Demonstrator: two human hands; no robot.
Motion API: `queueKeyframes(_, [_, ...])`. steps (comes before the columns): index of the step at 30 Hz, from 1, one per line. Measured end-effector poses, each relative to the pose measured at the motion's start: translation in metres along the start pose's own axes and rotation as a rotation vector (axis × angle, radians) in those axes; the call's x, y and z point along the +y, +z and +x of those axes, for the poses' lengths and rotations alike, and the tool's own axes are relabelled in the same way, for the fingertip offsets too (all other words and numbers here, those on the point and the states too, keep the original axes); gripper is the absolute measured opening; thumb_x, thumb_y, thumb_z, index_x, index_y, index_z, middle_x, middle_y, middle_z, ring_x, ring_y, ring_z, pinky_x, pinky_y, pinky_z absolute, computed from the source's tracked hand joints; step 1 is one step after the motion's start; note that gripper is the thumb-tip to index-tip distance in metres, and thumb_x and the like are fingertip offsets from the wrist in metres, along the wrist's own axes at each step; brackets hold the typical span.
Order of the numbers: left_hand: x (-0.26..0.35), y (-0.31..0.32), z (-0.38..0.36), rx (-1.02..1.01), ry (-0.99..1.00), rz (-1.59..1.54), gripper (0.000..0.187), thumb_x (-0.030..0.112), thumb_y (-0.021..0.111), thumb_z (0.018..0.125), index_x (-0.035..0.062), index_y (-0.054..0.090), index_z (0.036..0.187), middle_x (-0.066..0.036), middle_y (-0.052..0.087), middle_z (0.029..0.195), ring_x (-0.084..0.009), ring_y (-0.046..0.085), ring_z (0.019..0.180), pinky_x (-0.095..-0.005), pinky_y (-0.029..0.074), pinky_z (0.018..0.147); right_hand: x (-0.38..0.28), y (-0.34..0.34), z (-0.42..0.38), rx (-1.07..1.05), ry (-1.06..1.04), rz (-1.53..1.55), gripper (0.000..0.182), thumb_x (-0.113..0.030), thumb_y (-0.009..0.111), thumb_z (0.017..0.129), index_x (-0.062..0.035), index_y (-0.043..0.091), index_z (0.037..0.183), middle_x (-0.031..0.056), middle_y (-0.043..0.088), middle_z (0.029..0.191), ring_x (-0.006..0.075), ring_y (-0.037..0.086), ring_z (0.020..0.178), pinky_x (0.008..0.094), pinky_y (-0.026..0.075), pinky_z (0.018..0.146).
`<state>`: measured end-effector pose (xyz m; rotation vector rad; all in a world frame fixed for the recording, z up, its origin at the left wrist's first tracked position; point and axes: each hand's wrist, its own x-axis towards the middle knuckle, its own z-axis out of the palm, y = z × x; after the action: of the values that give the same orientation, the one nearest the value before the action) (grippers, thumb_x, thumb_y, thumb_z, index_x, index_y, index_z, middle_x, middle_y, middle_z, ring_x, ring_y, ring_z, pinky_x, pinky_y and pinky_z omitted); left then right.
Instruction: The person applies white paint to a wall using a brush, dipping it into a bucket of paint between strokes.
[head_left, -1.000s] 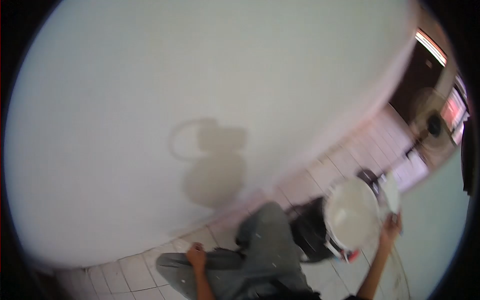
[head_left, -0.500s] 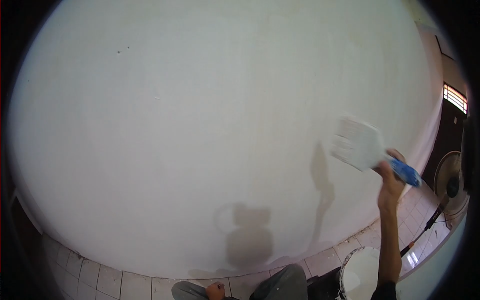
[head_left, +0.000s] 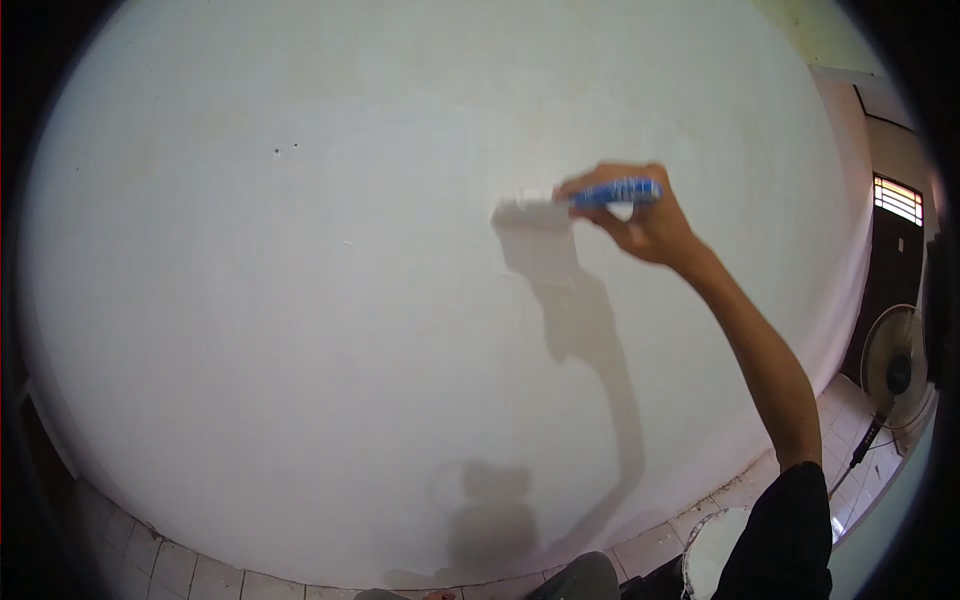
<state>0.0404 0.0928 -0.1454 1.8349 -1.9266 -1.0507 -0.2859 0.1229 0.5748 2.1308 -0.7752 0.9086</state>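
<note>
My right hand [head_left: 660,225] is closed around the blue handle of a wide paintbrush [head_left: 615,192]. The brush's white bristle end points left and meets the white wall [head_left: 380,320], just above its own shadow. Only a sliver of my left hand [head_left: 440,596] shows at the bottom edge, near my knees; its fingers are cut off from view. A white bucket [head_left: 690,565] stands at the lower right, partly covered by my dark sleeve, with pale paint inside.
A standing fan [head_left: 895,370] is on the right, in front of a dark door [head_left: 880,270]. Pale floor tiles [head_left: 215,578] run along the wall's foot. Two small dark holes mark the wall at the upper left.
My right hand has swung up and left with the paintbrush, from beside the wall's right part onto its middle. The view has tilted up slightly, leaving my left hand almost out of frame.
</note>
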Motion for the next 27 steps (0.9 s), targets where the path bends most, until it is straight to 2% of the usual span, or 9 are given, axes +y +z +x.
queueKeyframes(3, [-0.015,0.014,0.012,-0.014,0.042,0.009,0.039,0.031,0.046,0.096,0.004,0.061,0.119,-0.021,0.061,0.12,-0.0374,0.056,0.113,-0.0464,0.042,0.098,0.02,-0.018,0.037,0.065,-0.102,-0.108,0.018,0.003,0.071,0.079,-0.0026,0.071,0.096,0.0119,0.071,0.097,0.0223,0.069,0.087,0.0328,0.058,0.076])
queueKeyframes(4, [-0.018,0.017,0.015,-0.029,0.053,0.017,0.039,0.032,0.047,0.096,0.0032,0.061,0.119,-0.021,0.061,0.12,-0.0375,0.056,0.112,-0.0465,0.042,0.097,0.02,-0.024,0.048,0.077,-0.032,-0.107,0.016,0.002,0.071,0.08,-0.0031,0.071,0.096,0.0105,0.072,0.097,0.0222,0.07,0.088,0.0331,0.058,0.078])
queueKeyframes(5, [-0.021,0.018,0.02,-0.03,0.069,0.025,0.04,0.032,0.047,0.096,0.0025,0.061,0.119,-0.021,0.061,0.119,-0.0377,0.057,0.111,-0.0465,0.043,0.096,0.028,-0.028,0.059,0.097,-0.146,-0.202,0.016,0.0,0.071,0.081,-0.0034,0.071,0.096,0.0086,0.072,0.096,0.0216,0.07,0.087,0.0325,0.058,0.078])
queueKeyframes(7, [-0.036,0.028,0.033,-0.035,0.12,0.057,0.041,0.032,0.049,0.095,0.001,0.06,0.119,-0.022,0.062,0.118,-0.0379,0.058,0.109,-0.0467,0.044,0.094,0.026,-0.035,0.074,0.148,-0.177,-0.243,0.016,-0.001,0.07,0.081,-0.0043,0.071,0.097,0.0069,0.072,0.096,0.0215,0.07,0.086,0.0314,0.058,0.079])
queueKeyframes(11, [-0.056,0.038,0.047,-0.042,0.177,0.044,0.043,0.033,0.051,0.094,-0.002,0.059,0.119,-0.023,0.063,0.117,-0.0382,0.06,0.105,-0.0468,0.045,0.091,0.017,-0.036,0.08,0.211,-0.268,-0.365,0.017,-0.004,0.071,0.081,-0.0064,0.071,0.097,0.0063,0.072,0.097,0.0222,0.07,0.086,0.0301,0.059,0.077])
queueKeyframes(14, [-0.029,0.02,0.021,-0.02,0.014,0.077,0.044,0.031,0.054,0.092,-0.0048,0.059,0.116,-0.025,0.061,0.117,-0.0387,0.058,0.107,-0.0463,0.044,0.093,0.029,-0.019,0.064,0.223,-0.24,-0.408,0.02,-0.004,0.073,0.078,-0.009,0.071,0.096,0.0053,0.072,0.093,0.0215,0.069,0.081,0.03,0.057,0.072])
queueKeyframes(17, [-0.021,0.017,0.007,0.073,0.169,-0.05,0.041,0.031,0.056,0.09,-0.0017,0.061,0.113,-0.024,0.06,0.119,-0.0383,0.056,0.109,-0.0456,0.044,0.095,0.028,0.003,0.049,0.265,-0.309,-0.518,0.027,-0.002,0.077,0.07,-0.0119,0.07,0.094,0.0036,0.071,0.085,0.0201,0.067,0.075,0.0311,0.055,0.064])
queueKeyframes(20, [-0.025,0.025,0.021,0.31,0.376,-0.004,0.012,0.022,0.067,0.074,0.0134,0.074,0.077,-0.01,0.067,0.066,-0.0301,0.066,0.062,-0.0403,0.052,0.06,0.021,0.021,0.038,0.282,-0.226,-0.591,0.038,-0.003,0.076,0.066,-0.0124,0.066,0.102,0.0032,0.071,0.089,0.0216,0.067,0.081,0.0328,0.054,0.067])
queueKeyframes(27, [-0.031,0.028,0.024,0.256,0.272,-0.027,0.013,0.021,0.068,0.074,0.0129,0.075,0.08,-0.011,0.068,0.067,-0.0284,0.067,0.063,-0.0396,0.053,0.062,0.001,0.076,-0.037,0.18,-0.22,-0.655,0.031,-0.008,0.067,0.078,-0.0087,0.067,0.108,0.0071,0.07,0.102,0.0203,0.068,0.085,0.0314,0.056,0.063])
